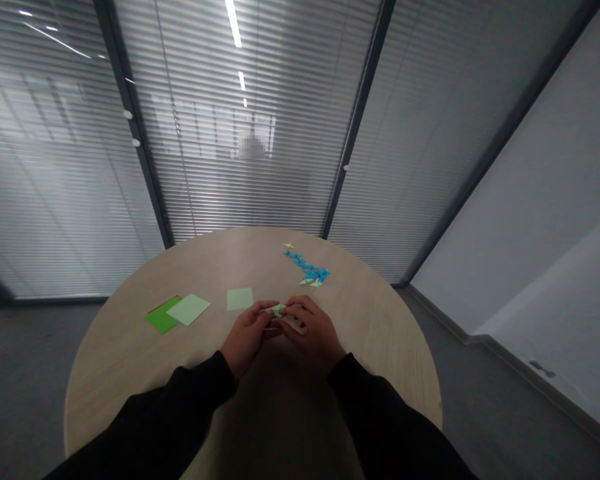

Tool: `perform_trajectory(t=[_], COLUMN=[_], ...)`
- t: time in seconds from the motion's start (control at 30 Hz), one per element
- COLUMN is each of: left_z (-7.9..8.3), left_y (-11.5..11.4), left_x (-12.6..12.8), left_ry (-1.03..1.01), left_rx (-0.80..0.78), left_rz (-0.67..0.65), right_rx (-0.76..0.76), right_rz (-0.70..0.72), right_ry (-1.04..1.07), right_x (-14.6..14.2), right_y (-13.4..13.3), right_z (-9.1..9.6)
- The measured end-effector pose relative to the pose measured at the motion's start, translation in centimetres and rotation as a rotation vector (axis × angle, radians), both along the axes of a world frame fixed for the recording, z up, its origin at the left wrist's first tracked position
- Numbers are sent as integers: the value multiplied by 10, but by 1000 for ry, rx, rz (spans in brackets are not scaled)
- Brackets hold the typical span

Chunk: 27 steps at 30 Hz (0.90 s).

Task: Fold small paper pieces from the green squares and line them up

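Note:
Between my two hands is a small piece of light green paper (279,310), partly folded and mostly covered by the fingers. My left hand (249,333) is closed on its left side, thumb and fingers pinching it. From the right, my right hand (315,330) grips the same paper, with its fingers curled over the edge. A flat light green paper square (239,299) lies on the table just beyond my left hand. Past my right hand, a row of small folded blue paper pieces (307,267) runs away from me, with light green folded pieces (311,283) at its near end.
Everything rests on a round wooden table (120,373). At the left, a pale green sheet (189,309) overlaps a bright green stack (163,319). A yellowish folded piece (289,246) sits near the far edge. Windows with blinds (250,187) stand behind, and a white wall (530,220) is on the right.

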<state>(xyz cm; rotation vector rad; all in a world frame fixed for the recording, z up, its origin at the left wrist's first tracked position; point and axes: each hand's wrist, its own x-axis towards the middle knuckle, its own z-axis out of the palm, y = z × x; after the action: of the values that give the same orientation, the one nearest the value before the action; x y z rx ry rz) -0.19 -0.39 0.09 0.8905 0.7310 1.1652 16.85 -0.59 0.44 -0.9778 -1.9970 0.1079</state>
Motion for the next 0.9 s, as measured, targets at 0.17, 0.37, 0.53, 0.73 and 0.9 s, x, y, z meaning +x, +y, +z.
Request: perform_trajectory(t=[0.17, 0.37, 0.53, 0.73, 0.9], left_z=[-4, -9, -10, -4, 1], left_y=[1, 3, 4, 2, -1], left_x=[0, 1, 1, -1, -2], left_ry=[-1, -32, -50, -120, -132], left_rx=[45, 54, 47, -33, -65], left_rz=[-90, -112, -107, -108, -114], right_rx=[145, 315, 355, 398, 351], right_rz=[-118, -198, -212, -194, -178], right_ry=[-159, -402, -480, -444, -289], right_x=[-2, -5, -5, -6, -5], right_y=[-2, -8, -8, -10, -11], right_z=[1, 9, 5, 8, 8])
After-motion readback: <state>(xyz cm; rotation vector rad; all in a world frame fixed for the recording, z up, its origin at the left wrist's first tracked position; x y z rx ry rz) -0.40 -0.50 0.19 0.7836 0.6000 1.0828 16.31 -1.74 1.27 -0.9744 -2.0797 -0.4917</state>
